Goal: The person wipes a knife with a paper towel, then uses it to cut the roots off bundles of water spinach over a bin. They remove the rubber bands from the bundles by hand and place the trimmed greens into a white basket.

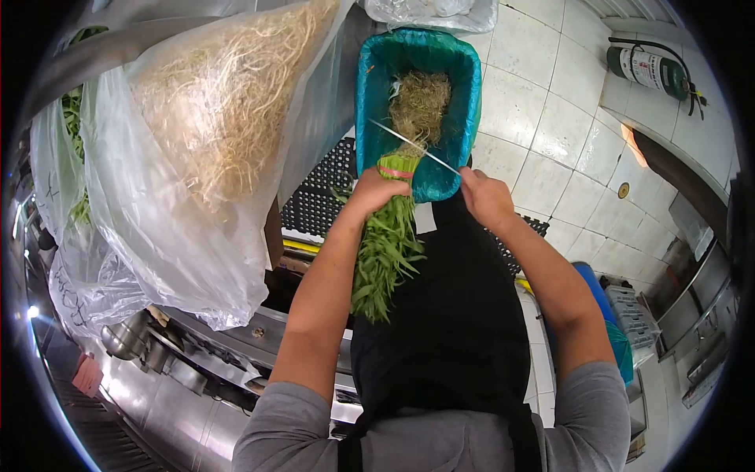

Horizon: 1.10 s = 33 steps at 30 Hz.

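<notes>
My left hand [377, 191] is closed around a bunch of leafy greens [385, 256], just below the red band [395, 172] tied round its stems. The leaves hang toward my apron, and the root end points into a bin [364, 102] lined with a green-blue bag. In my right hand [486, 195] is a long thin knife [437, 160], its blade lying across the bunch near the roots. Cut-off roots [421, 106] lie in a tangled heap inside the bin. My right fingers wrap the knife's handle, which is mostly hidden.
A big clear plastic bag [275, 157] of rooted greens, roots [228, 102] uppermost, stands at the left on a metal counter [165, 409]. Black perforated matting [318, 189] and white floor tiles [543, 118] surround the bin. A fire extinguisher [649, 71] is at the upper right.
</notes>
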Tool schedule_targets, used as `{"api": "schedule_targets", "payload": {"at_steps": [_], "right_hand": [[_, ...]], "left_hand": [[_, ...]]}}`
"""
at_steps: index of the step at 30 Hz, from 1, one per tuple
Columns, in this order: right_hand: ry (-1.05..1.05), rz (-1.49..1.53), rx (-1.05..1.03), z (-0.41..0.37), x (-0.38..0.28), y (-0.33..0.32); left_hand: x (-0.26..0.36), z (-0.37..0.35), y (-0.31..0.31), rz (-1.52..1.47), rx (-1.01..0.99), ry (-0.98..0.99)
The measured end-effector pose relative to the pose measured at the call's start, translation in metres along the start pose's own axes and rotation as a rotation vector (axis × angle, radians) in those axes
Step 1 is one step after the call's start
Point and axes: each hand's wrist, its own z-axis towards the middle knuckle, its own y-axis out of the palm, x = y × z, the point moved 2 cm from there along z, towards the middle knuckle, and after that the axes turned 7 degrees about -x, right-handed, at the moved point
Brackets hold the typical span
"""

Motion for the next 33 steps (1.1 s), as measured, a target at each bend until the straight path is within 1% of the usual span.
{"api": "schedule_targets", "payload": {"at_steps": [1,2,4,5,6,8,9,10,12,13,14,16,17,18,20,21,22,24,25,26,28,29,30,32,33], "right_hand": [[-0.068,0.053,0.075,0.003,-0.009,-0.002],[-0.134,0.105,0.149,0.005,-0.019,-0.004],[-0.151,0.1,0.173,0.012,-0.033,-0.009],[-0.166,0.105,0.185,0.016,-0.04,-0.013],[-0.182,0.11,0.197,0.019,-0.045,-0.017],[-0.194,0.101,0.197,0.027,-0.048,-0.021],[-0.208,0.092,0.197,0.03,-0.047,-0.02],[-0.21,0.092,0.197,0.032,-0.045,-0.021],[-0.29,0.093,0.207,0.034,-0.025,-0.014],[-0.238,0.014,0.112,0.035,-0.003,-0.003],[-0.18,-0.063,0.017,0.028,0.026,0.01],[-0.075,-0.056,-0.09,-0.001,0.07,0.007],[-0.034,-0.073,-0.131,-0.015,0.077,0.003],[-0.033,-0.071,-0.141,-0.022,0.076,-0.002],[0.054,-0.03,-0.114,-0.04,0.077,-0.011],[0.06,-0.019,-0.083,-0.044,0.074,-0.014],[0.055,-0.025,-0.082,-0.047,0.07,-0.017],[0.117,0.083,0.002,-0.054,0.062,-0.02],[0.131,0.134,0.025,-0.058,0.057,-0.023],[0.122,0.138,0.028,-0.063,0.054,-0.021],[0.204,0.23,0.06,-0.074,0.045,-0.02],[0.21,0.247,0.087,-0.081,0.039,-0.02],[0.187,0.243,0.097,-0.089,0.036,-0.018],[0.176,0.289,0.106,-0.108,0.03,-0.021],[0.197,0.303,0.094,-0.117,0.023,-0.027]], "left_hand": [[-0.007,0.004,0.001,-0.368,-0.219,0.098],[-0.009,-0.001,-0.002,-0.366,-0.224,0.097],[-0.009,-0.013,0.0,-0.719,-0.415,0.037],[-0.01,-0.011,0.002,-0.771,-0.537,0.104],[-0.012,-0.008,0.003,-0.77,-0.537,0.104],[-0.015,-0.001,0.01,-0.923,-0.68,0.208],[-0.024,-0.003,0.019,-1.013,-0.589,0.163],[-0.03,-0.001,0.026,-1.013,-0.587,0.164],[-0.034,0.003,0.033,-1.105,-0.609,0.226],[-0.035,0.004,0.032,-1.109,-0.652,0.219],[-0.038,0.002,0.035,-1.107,-0.655,0.213],[-0.031,0.008,0.03,-1.21,-0.764,0.416],[-0.029,0.004,0.025,-1.206,-0.705,0.377],[-0.028,0.0,0.023,-1.213,-0.704,0.371],[-0.025,-0.004,0.018,-1.215,-0.656,0.312],[-0.02,-0.005,0.013,-1.13,-0.652,0.297],[-0.017,-0.009,0.007,-1.133,-0.65,0.305],[-0.019,-0.016,-0.001,-0.911,-0.504,0.132],[-0.02,-0.014,-0.003,-0.847,-0.498,0.16],[-0.017,-0.023,-0.005,-0.845,-0.489,0.162],[-0.01,-0.05,-0.013,-0.529,-0.413,0.184],[-0.011,-0.068,-0.018,-0.468,-0.433,0.169],[-0.009,-0.09,-0.025,-0.467,-0.412,0.184],[-0.006,-0.145,-0.041,-0.324,-0.412,0.201],[-0.013,-0.176,-0.05,-0.312,-0.38,0.165]]}}
